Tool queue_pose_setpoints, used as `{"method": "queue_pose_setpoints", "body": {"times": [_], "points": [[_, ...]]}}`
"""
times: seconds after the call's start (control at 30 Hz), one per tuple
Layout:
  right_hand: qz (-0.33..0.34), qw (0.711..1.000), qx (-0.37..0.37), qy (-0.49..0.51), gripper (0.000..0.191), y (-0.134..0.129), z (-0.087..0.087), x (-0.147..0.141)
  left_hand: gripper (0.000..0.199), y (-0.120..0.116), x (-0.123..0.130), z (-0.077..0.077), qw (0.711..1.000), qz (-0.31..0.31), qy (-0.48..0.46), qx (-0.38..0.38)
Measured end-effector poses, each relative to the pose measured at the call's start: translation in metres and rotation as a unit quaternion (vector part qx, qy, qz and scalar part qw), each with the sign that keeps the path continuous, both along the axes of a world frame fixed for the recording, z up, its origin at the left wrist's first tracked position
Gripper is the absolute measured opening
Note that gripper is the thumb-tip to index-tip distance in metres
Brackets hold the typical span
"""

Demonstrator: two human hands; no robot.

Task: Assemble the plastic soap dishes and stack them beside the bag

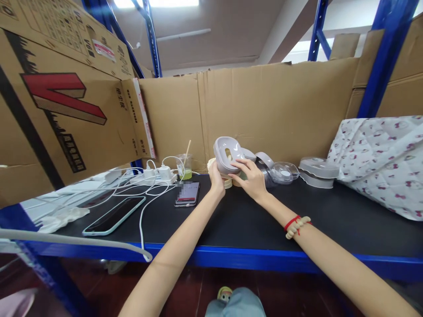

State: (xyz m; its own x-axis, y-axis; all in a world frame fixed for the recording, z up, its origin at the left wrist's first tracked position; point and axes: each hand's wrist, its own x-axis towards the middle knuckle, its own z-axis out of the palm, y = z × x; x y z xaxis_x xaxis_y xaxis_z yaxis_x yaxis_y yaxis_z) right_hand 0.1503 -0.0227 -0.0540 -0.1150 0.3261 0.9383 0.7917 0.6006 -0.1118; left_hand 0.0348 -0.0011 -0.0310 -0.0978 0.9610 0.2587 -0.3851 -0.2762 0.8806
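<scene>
A pale grey plastic shell (224, 158), oval with a slot through its middle, is held up above the black shelf top. My left hand (216, 178) grips its left and lower side, the fingers mostly hidden behind it. My right hand (251, 178) has its fingers and thumb on the shell's right edge. Behind and beneath the hands stand more pale parts, partly covered, one of them a cream round piece (228, 182). To the right of my right hand are clear plastic domed pieces (284, 172) and a grey curved part (264, 159).
A stacked grey case (319, 171) and a patterned white cloth (380, 163) sit at the right. On the left lie two phones (114, 215), tangled white cables, a power strip (153, 178) and a cup of green liquid (185, 169). Cardboard walls (280, 105) stand behind; a large box (72, 105) juts in.
</scene>
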Motion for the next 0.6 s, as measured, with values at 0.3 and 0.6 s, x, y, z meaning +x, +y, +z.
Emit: {"method": "queue_pose_setpoints", "body": {"times": [0.3, 0.6], "points": [[0.013, 0.999, -0.011, 0.033, 0.025, -0.004, -0.006, -0.011, 0.030, -0.005, -0.007, 0.009, 0.993, -0.059, -0.097, -0.038], [0.167, 0.892, -0.165, 0.386, 0.080, 0.007, 0.001, -0.011, 0.028, 0.004, -0.012, 0.004, 0.995, -0.094, -0.029, -0.022]]}}
